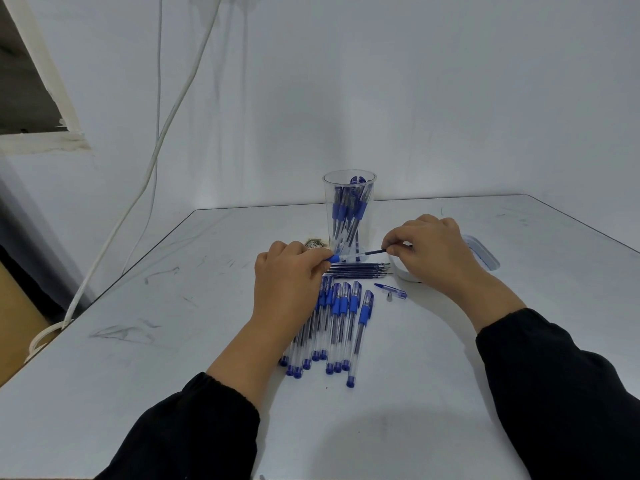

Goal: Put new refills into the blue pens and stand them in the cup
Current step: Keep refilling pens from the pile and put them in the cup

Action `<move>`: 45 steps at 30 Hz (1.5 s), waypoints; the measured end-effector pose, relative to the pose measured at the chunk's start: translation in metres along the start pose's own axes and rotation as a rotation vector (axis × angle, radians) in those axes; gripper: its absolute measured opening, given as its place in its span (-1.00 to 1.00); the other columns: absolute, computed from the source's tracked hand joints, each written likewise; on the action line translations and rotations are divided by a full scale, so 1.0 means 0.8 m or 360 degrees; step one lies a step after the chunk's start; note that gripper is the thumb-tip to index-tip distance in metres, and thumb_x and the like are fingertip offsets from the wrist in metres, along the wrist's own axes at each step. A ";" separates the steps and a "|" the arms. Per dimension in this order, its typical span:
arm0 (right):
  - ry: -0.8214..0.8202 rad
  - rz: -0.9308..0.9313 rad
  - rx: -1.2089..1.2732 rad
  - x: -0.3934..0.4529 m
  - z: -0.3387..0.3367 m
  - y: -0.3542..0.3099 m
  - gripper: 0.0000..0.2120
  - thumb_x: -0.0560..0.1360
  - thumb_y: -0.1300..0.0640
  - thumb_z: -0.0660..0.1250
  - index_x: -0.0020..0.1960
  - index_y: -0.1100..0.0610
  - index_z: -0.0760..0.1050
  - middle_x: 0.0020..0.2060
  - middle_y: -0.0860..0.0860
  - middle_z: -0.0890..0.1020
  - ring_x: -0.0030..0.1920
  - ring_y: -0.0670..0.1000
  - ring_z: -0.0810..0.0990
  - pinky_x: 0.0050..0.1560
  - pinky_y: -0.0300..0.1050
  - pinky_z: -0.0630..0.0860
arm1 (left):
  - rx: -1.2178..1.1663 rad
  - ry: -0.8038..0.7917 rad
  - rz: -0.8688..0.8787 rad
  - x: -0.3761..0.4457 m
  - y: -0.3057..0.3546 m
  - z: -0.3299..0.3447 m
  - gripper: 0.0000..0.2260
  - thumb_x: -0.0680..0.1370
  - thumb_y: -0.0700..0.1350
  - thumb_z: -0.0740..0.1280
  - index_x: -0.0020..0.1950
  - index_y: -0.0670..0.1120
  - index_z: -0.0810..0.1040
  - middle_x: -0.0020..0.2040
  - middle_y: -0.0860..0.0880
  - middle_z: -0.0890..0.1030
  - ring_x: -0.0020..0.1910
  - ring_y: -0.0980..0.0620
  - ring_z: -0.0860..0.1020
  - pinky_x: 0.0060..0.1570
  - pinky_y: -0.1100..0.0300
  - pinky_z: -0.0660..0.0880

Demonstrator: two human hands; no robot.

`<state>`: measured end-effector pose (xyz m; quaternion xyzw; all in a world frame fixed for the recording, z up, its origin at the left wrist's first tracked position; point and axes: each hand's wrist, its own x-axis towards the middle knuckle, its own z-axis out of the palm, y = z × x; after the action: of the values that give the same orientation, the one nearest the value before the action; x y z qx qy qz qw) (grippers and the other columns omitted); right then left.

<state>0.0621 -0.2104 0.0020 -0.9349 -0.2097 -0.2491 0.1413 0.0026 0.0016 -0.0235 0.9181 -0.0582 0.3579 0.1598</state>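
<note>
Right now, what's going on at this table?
A person is refilling a blue pen. The left hand holds the pen barrel while the right hand pinches a dark refill at its open end. Spare refills lie just below, a loose cap to the right, and a row of pens waits on the table. The clear cup behind already holds several pens.

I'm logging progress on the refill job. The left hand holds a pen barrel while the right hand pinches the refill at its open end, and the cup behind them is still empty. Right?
Not quite. The head view shows the cup already holds several blue pens standing in it. The rest stands: the left hand holds the pen barrel, and the right hand pinches the refill at its open end.
</note>
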 end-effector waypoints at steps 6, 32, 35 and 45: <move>-0.0034 -0.0012 -0.0058 -0.002 0.000 -0.002 -0.80 0.60 0.03 0.22 0.06 -0.11 0.61 -0.02 -0.12 0.63 0.14 -0.03 0.42 0.18 -0.02 0.18 | -0.0076 0.0019 0.0081 -0.001 0.003 0.003 -0.84 0.52 -0.07 0.37 0.08 0.06 0.64 -0.20 0.02 0.58 -0.12 -0.04 0.44 -0.07 0.11 0.21; -0.0005 -0.0003 0.0114 -0.002 -0.004 -0.009 -0.82 0.58 0.03 0.25 0.02 -0.12 0.62 -0.06 -0.15 0.64 0.11 -0.04 0.43 0.15 -0.07 0.15 | -0.0016 0.0045 -0.0030 0.000 0.002 0.002 -0.83 0.53 -0.07 0.34 0.10 0.05 0.64 -0.16 0.00 0.60 -0.07 -0.07 0.44 -0.06 0.13 0.15; -0.0013 0.0000 0.0221 -0.003 -0.002 -0.015 -0.84 0.57 0.02 0.27 0.01 -0.12 0.63 -0.09 -0.16 0.64 0.10 -0.08 0.42 0.13 -0.11 0.13 | -0.0020 0.0052 -0.0019 -0.001 0.003 0.003 -0.84 0.53 -0.07 0.35 0.08 0.05 0.64 -0.17 0.00 0.60 -0.08 -0.07 0.45 -0.06 0.13 0.16; -0.0019 0.0082 0.0756 -0.009 0.008 -0.042 -0.82 0.51 0.02 0.36 0.09 -0.12 0.62 -0.15 -0.19 0.61 0.00 -0.14 0.50 0.18 -0.12 0.35 | -0.0106 -0.0031 0.0006 -0.002 0.006 0.001 -0.81 0.54 -0.03 0.32 0.13 0.09 0.62 -0.09 0.04 0.59 0.01 0.00 0.42 -0.02 0.18 0.11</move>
<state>0.0434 -0.1811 -0.0022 -0.8818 -0.2393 -0.1836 0.3624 0.0009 -0.0033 -0.0241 0.9157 -0.0733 0.3471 0.1889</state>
